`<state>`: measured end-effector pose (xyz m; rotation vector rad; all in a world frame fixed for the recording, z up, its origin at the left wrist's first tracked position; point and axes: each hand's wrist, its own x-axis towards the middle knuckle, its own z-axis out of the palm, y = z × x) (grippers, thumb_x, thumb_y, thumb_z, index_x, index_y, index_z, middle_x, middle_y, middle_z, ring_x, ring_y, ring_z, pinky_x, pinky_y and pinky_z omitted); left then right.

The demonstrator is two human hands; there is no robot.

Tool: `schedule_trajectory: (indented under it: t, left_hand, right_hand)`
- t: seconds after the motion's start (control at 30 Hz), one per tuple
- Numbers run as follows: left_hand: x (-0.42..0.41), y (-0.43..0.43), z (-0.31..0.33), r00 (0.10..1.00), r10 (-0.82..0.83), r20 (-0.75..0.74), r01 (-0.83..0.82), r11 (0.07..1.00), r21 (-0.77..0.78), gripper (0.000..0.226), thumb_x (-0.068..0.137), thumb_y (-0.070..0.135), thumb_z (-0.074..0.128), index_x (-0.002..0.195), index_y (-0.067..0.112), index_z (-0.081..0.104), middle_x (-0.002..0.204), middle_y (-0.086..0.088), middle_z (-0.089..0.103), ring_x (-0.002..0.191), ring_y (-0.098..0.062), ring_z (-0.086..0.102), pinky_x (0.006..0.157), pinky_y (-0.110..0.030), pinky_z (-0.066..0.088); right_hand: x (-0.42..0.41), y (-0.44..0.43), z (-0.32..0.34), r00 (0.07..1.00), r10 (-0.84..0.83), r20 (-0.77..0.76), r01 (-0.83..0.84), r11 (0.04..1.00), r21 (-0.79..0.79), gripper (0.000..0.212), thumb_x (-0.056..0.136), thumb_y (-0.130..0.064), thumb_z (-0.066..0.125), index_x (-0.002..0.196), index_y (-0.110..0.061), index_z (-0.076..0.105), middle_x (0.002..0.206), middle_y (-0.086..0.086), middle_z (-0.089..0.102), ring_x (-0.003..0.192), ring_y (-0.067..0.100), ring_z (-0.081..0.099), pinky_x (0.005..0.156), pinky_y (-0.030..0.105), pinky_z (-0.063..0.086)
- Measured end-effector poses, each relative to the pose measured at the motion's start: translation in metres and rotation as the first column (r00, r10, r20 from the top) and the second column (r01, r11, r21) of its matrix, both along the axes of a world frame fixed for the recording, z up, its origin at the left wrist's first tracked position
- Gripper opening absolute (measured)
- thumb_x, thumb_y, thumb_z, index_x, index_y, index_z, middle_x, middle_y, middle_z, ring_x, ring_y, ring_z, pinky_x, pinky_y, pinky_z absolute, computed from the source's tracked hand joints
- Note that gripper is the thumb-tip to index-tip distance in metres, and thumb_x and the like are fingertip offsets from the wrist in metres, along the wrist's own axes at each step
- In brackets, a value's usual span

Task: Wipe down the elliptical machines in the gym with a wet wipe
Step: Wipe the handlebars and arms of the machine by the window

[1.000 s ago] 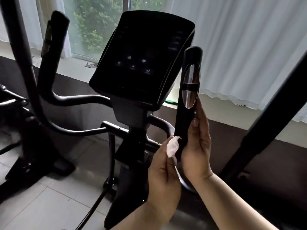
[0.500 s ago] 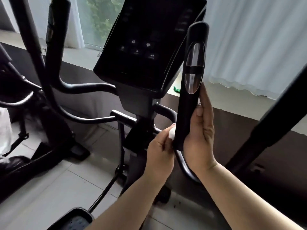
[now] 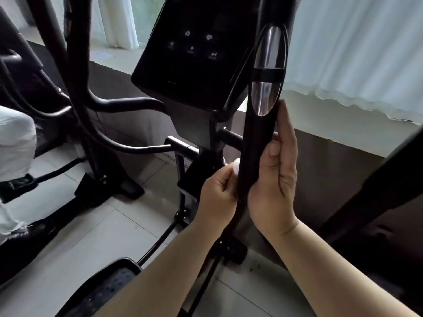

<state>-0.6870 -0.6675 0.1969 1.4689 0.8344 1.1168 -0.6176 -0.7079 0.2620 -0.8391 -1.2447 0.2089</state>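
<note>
Compared with a second ago, the wet wipe is more bunched up in the left hand, whose grip pinches it against the left side of the handle. The right hand still wraps the handle from the right. I judge that wiping here is under way, not finished

1. The wet wipe is mostly buried in the left hand; only a white wad peeks out against the handle.
2. The handle's top runs off at 12 o'clock; the right hand covers part of its right side.
3. The console shows icons too blurred to read.
4. At 9 o'clock, white trousers are cut by the edge.
5. At 7 o'clock the pedal is cropped.
</note>
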Motion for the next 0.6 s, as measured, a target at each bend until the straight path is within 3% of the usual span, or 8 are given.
schedule_trajectory:
  t: [0.17,0.3,0.43,0.53,0.6]
  left_hand:
    - [-0.009,-0.024,0.008,0.999,-0.015,0.039,0.014,0.999,0.036,0.025,0.104,0.003,0.053,0.097,0.018,0.071,0.074,0.010,0.069,0.070,-0.003,0.064,0.062,-0.015,0.048]
    - [-0.001,-0.013,0.014,1.000,0.017,0.014,-0.017,1.000,0.021,0.037,0.101,0.003,0.059,0.081,0.031,0.071,0.068,0.009,0.068,0.065,-0.003,0.063,0.058,-0.014,0.047]
    - [0.004,-0.005,0.023,0.995,-0.060,0.079,0.067,0.993,-0.096,0.038,0.101,0.009,0.061,0.080,0.036,0.074,0.071,0.007,0.070,0.071,-0.008,0.067,0.064,-0.020,0.052]
    - [0.001,-0.005,0.018,0.986,-0.061,0.156,0.091,0.976,-0.198,0.017,0.103,0.017,0.061,0.101,0.020,0.077,0.089,-0.004,0.077,0.086,-0.018,0.074,0.073,-0.025,0.056]
    - [-0.004,-0.011,0.011,0.981,-0.070,0.180,0.109,0.971,-0.215,0.018,0.105,0.020,0.058,0.106,0.017,0.076,0.095,-0.010,0.076,0.091,-0.022,0.073,0.076,-0.030,0.058]
  right_hand:
    - [0.004,-0.001,-0.002,0.999,0.039,0.020,-0.039,0.999,-0.017,0.045,0.109,-0.014,0.028,0.152,-0.004,0.019,0.161,0.019,0.030,0.152,0.029,0.027,0.125,0.045,0.023]
    - [0.007,-0.005,-0.003,0.997,0.068,0.032,-0.067,0.997,-0.033,0.048,0.111,-0.028,0.030,0.154,-0.011,0.019,0.163,0.008,0.031,0.152,0.024,0.027,0.125,0.043,0.021]
    - [0.008,-0.006,-0.009,0.997,0.073,0.020,-0.071,0.995,-0.069,0.053,0.110,-0.037,0.031,0.156,-0.012,0.021,0.162,0.011,0.033,0.151,0.030,0.029,0.124,0.056,0.021]
    - [0.009,-0.008,-0.017,0.992,-0.103,0.070,0.116,0.970,-0.211,0.057,0.104,-0.061,0.025,0.143,-0.024,0.046,0.133,-0.003,0.056,0.128,0.034,0.049,0.110,0.063,0.035]
    - [0.005,-0.010,-0.019,0.962,-0.234,0.137,0.264,0.926,-0.271,0.059,0.101,-0.068,0.018,0.119,-0.027,0.056,0.114,-0.024,0.052,0.116,0.029,0.049,0.103,0.061,0.038]
